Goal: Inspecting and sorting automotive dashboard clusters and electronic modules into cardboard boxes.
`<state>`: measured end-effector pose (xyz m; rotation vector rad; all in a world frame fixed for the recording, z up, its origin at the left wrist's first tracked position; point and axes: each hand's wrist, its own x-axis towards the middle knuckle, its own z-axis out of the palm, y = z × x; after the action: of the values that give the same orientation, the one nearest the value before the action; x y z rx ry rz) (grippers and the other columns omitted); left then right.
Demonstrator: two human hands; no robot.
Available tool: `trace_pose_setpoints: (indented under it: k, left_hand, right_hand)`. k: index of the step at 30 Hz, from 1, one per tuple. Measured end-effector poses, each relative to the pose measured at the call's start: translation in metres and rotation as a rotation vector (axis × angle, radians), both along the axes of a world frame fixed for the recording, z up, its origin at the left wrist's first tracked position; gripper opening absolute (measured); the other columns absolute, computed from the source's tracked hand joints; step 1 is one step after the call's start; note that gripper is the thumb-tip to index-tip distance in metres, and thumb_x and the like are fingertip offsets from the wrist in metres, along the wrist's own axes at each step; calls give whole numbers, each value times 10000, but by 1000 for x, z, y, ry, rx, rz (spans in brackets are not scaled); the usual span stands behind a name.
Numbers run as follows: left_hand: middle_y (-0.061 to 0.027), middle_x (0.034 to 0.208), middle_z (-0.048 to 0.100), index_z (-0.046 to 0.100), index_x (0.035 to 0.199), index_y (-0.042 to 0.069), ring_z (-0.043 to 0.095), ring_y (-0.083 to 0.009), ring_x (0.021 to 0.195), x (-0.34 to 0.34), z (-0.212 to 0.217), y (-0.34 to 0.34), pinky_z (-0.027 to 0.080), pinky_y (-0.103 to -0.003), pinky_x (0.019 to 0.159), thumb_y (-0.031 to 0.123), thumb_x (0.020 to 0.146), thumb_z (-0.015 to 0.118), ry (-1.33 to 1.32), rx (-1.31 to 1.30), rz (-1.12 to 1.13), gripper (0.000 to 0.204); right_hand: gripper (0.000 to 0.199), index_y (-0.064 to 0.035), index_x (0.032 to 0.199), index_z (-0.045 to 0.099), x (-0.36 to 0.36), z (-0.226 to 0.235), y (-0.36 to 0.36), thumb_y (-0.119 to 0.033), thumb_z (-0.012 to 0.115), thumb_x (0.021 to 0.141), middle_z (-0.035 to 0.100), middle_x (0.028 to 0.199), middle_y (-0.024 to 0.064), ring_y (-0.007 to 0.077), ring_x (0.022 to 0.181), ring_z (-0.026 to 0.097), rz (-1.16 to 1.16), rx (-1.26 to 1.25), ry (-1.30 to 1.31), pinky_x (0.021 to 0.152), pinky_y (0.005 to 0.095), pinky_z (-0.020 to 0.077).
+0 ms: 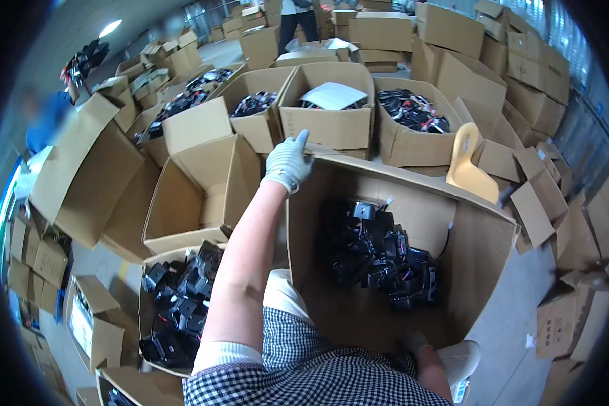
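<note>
My left hand [289, 163], in a whitish work glove, grips the far left corner of a large open cardboard box [480, 284]. The thumb points up and away above the rim. Inside that box lies a heap of black plastic parts [386, 254] with thin wires, one with a silvery block on top. My right hand [413, 344] is low at the near side of the same box, in shadow; its fingers are too dark to make out. A second open box [145, 298] of black plastic parts stands to the left of my left forearm.
An opened box [206, 227] with bare cardboard inside stands at the left. Behind are several cartons of wired black parts [413, 110], one topped by a white sheet [333, 96]. A yellow chair-like piece [468, 166] stands at the right. One person in blue [44, 122] holds dark parts.
</note>
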<state>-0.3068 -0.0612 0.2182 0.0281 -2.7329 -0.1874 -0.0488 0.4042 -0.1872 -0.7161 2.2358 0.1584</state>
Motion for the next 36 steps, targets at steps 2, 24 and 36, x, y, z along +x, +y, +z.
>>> trace_pose_setpoints:
  k: [2,24,36]
  left_hand:
    - [-215,1101,611,477,1319,93,598,-372,1009,9,3,-5,483,-443,882,254,789,657,24,72,-14,582]
    - [-199,1024,622,574,1109,80,627,-364,931,10,-11,18,516,-442,792,189,784,590,46,124,46,344]
    - [-191,1335,394,422,1344,85,372,-408,1217,83,-237,127,266,-535,1068,225,672,709,15,88,-302,744]
  right_hand:
    - [345,-136,1163,636,-6,-17,0,-278,427,927,595,1234,150,306,1075,610,-47,25,-26,908,416,494]
    - [334,-105,1056,691,27,-29,29,-287,474,878,653,1109,158,316,1037,627,296,-198,239,866,449,507]
    - [266,-102,1048,674,8,37,-8,-171,482,878,646,1105,149,296,984,643,-185,-140,-19,848,416,520]
